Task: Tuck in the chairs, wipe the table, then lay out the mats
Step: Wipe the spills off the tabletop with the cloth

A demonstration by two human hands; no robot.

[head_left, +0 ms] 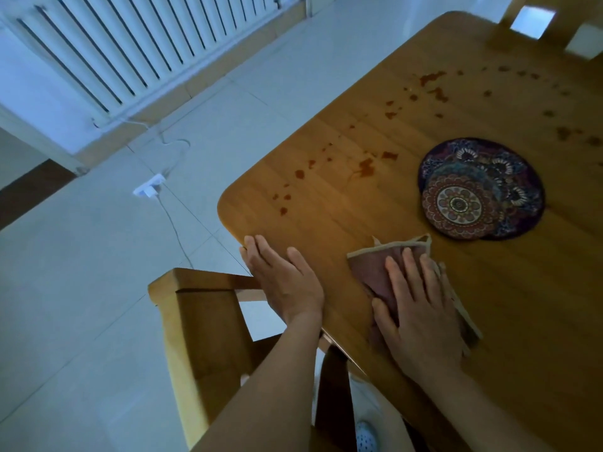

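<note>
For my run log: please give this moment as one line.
step: wipe table | right hand: flat on cloth | left hand: flat at table edge | stains: not wiped | mats: stacked

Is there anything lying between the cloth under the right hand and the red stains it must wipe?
Nothing visible lies between the cloth and the stains near the corner. Toward the far stains on the right, the stacked round mats lie in the way.

Dim, bluish lighting; wide-angle distortion bends the frame edges; motion blur softens the upper right corner.
</note>
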